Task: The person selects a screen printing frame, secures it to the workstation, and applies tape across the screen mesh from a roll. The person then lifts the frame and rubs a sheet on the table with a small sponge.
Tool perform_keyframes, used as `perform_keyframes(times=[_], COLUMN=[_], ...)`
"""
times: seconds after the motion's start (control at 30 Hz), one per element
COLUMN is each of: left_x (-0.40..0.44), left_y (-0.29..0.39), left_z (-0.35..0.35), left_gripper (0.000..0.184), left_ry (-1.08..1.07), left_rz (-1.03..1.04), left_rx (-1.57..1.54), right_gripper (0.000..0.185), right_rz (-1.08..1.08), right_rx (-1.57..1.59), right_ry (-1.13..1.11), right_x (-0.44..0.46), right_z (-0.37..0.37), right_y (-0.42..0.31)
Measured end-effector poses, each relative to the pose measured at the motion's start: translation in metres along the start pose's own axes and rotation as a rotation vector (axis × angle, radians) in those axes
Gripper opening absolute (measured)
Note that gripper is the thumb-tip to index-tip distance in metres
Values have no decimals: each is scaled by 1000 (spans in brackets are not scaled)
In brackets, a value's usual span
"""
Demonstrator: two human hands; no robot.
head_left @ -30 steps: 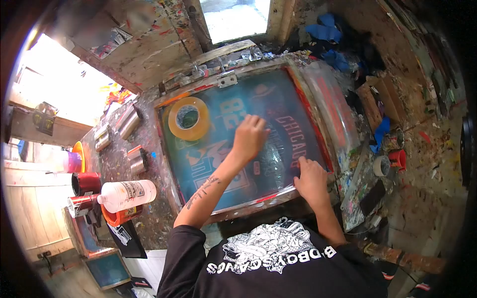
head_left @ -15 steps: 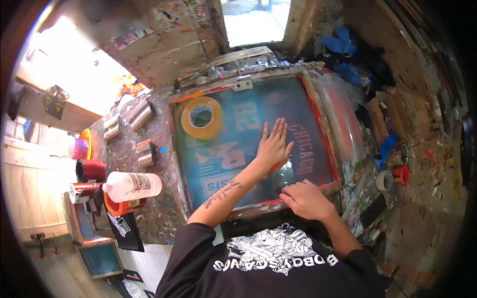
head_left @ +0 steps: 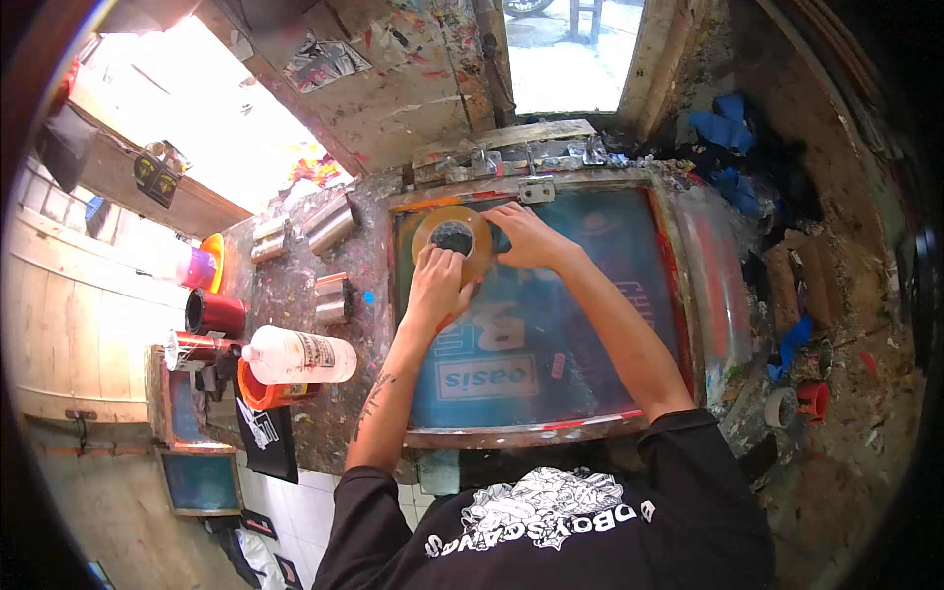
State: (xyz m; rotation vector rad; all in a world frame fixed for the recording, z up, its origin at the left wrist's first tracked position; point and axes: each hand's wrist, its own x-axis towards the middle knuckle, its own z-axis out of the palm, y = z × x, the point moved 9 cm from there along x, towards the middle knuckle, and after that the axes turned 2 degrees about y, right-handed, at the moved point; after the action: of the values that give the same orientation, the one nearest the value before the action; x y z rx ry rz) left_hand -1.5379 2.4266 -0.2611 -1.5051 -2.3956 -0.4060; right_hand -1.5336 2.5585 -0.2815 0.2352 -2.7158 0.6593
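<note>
A wide roll of clear brown-tinted tape (head_left: 430, 225) lies on the upper left of a wood-framed printing screen (head_left: 590, 393). My left hand (head_left: 438, 287) grips the roll's near side, with its fingers hooked over the edge of the core. At the roll's right edge, my right hand (head_left: 531, 239) has its fingers and thumb curled against it. Reversed and upright lettering, including "oasis", shows through the teal mesh below my hands. A metal hinge clamp (head_left: 536, 190) sits on the screen's far edge.
On the left stand a white plastic bottle (head_left: 300, 355), red cans (head_left: 214, 313) and an orange tape roll (head_left: 267, 391). Metal pieces (head_left: 330, 224) lie on the paint-stained table. Clear plastic wrap (head_left: 723, 285) runs along the right side, beyond it blue scraps (head_left: 723, 123).
Both hands have left the mesh's lower right area and moved to the tape roll. My left hand now grips it; my right hand is at its right edge. The view has shifted.
</note>
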Motion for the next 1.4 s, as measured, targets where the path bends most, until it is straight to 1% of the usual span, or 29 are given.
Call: perform_keyframes(times=[0.07,0.1,0.17,0.2,0.27,0.3,0.37,0.4,0.43,0.47,0.53,0.57,0.63,0.7,0.77,0.8,0.83,0.9,0.93,0.97,1.03,1.07,1.1,1.13,1.17,1.23,1.27,1.33,1.4], left_x=[0,-1,-2,-5,-8,-10,-20,-26,-32,-35,-55,-57,-76,-90,-102,-93,-93,-69,-60,-58,-63,-61,-65,-71,-70,-72,-73,-79,-77], left_y=[-5,-4,2,4,11,17,31,40,49,57,85,93,109,108,99,103,109,127,138,148,161,158,164,173,172,173,173,168,160], left_z=[6,6,-4,-8,-28,-39,-64,-73,-83,-98,-106,-114,-115,-117,-119,-136,-147,-198,-229,-262,-307,-322,-336,-345,-349,-354,-352,-344,-342], left_gripper=[34,34,34,35,36,37,39,38,38,38,42,42,51,52,43,36,36,36,37,39,42,42,39,37,37,41,46,46,46], left_ry=[-74,-71,-70,-90,-117,-147,-198,-289,-377,-388,-697,-704,-926,-997,-1045,-830,-835,-658,-443,-225,-126,-122,-148,-179,-175,-208,-312,-239,-193], left_rz=[0,30,57,62,62,72,72,68,68,67,55,48,-137,-184,-278,-138,-141,92,190,283,364,357,486,614,613,604,590,542,485], left_rx=[-40,-56,-75,-90,-105,-151,-209,-246,-283,-292,-583,-593,-860,-794,-712,-648,-652,-310,-283,-252,-306,-305,-252,-203,-200,-156,-103,-132,-163], right_gripper=[53,53,37,37,24,24,16,16,16,15,13,11,10,10,9,9,8,10,12,11,10,10,9,11,14,14,11,9,8], right_rz=[137,138,120,121,19,22,327,340,446,551,575,677,808,908,986,991,879,637,508,381,40,-67,-172,-140,-118,-157,-212,94,421], right_rx=[232,235,363,365,425,432,669,680,895,1107,1204,1245,1270,1233,1169,1128,1063,943,885,839,794,793,795,647,490,543,656,991,1157], right_ry=[-53,-57,-40,-42,57,54,-89,-101,-135,-162,-241,-266,-256,-196,-123,-80,-44,67,143,388,391,267,141,217,297,244,332,324,300], right_x=[-3,-6,-13,-17,-27,-34,-58,-74,-94,-114,-152,-174,-220,-269,-311,-321,-312,-292,-285,-286,-287,-283,-282,-276,-273,-275,-285,-317,-309], right_z=[6,6,-2,-4,-19,-24,-25,-29,-27,-28,-46,-53,-67,-83,-103,-116,-136,-193,-223,-249,-290,-304,-317,-330,-339,-333,-322,-269,-213], right_y=[14,15,9,6,-14,-22,-33,-44,-50,-58,-92,-101,-108,-94,-75,-72,-80,-101,-112,-127,-151,-161,-171,-185,-191,-182,-171,-124,-103])
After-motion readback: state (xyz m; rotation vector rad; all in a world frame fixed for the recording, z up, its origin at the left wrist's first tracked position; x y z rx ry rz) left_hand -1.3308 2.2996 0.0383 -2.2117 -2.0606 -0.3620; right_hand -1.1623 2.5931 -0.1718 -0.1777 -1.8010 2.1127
